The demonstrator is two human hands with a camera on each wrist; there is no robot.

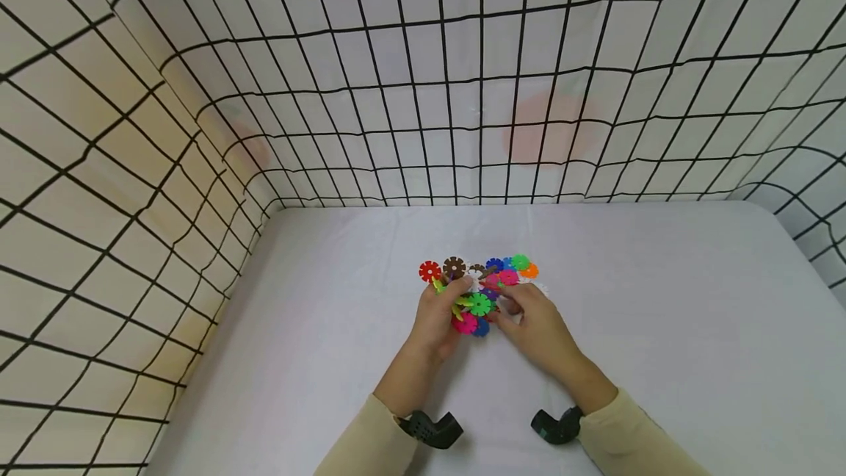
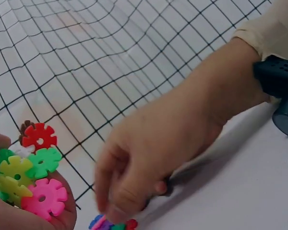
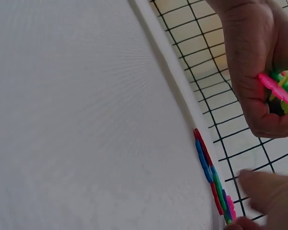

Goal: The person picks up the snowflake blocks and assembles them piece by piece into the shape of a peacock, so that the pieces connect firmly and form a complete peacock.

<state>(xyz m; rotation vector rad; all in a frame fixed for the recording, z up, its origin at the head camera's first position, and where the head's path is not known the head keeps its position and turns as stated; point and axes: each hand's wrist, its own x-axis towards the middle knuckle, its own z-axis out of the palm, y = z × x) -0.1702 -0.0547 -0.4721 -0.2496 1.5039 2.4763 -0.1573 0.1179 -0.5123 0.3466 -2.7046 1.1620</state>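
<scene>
My left hand [image 1: 438, 314] grips a cluster of notched plastic discs. In the left wrist view the cluster shows a pink disc [image 2: 45, 198], a yellow disc [image 2: 15, 172], a green disc [image 2: 44, 162] and a red disc [image 2: 40, 136]. Thumb and fingers apart, my right hand [image 1: 538, 325] reaches down at the right side of a loose pile of the same discs lying on the table. That pile includes an orange disc [image 1: 531, 270] and a blue disc [image 1: 494, 264]. Its right-hand fingertips are right at the discs, partly hidden.
A white table [image 1: 297, 351] spreads around both hands. Black wire grid panels [image 1: 476, 94] rise behind it and along the sides, with pale cloth beyond. Dark wrist cameras [image 1: 432, 430] sit on both wrists beside the beige sleeves [image 1: 377, 439].
</scene>
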